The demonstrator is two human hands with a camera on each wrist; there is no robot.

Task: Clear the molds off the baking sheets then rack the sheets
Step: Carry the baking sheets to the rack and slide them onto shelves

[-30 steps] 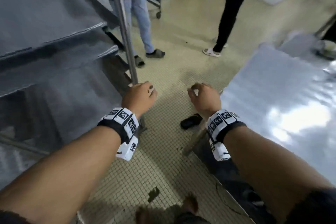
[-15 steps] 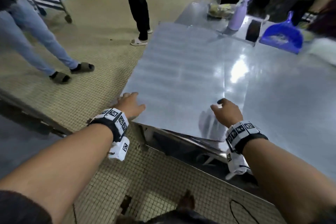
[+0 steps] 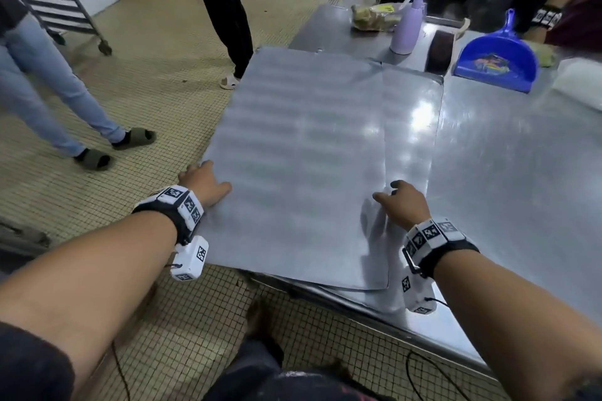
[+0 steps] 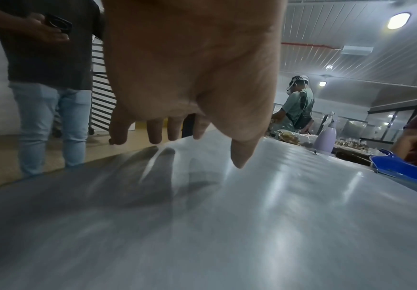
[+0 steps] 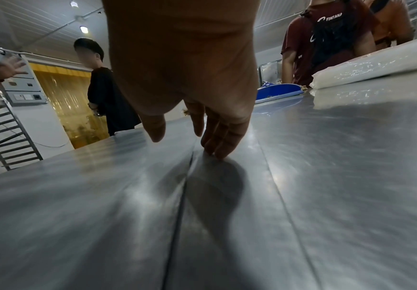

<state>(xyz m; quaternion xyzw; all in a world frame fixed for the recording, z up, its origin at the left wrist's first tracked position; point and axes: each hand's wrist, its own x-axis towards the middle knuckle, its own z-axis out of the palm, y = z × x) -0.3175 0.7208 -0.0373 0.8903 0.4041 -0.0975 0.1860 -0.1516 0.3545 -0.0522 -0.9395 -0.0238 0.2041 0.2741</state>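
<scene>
Both hands, the left hand (image 3: 203, 184) and right hand (image 3: 402, 203), lie open with relaxed fingers on the top sheet (image 3: 303, 156), stacked overhanging the surface's (image 3: 521, 172) near-left corner, likely placed to lift it rackward.

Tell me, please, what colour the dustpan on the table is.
Blue; the dustpan shows best in the head view.

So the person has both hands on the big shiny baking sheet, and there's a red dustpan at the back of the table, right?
Nearly. The dustpan is blue, not red; the head view shows it plainly. The rest holds: the left hand is at the left edge of the baking sheet, the right hand is near its right edge, and the dustpan lies at the back of the table.
</scene>
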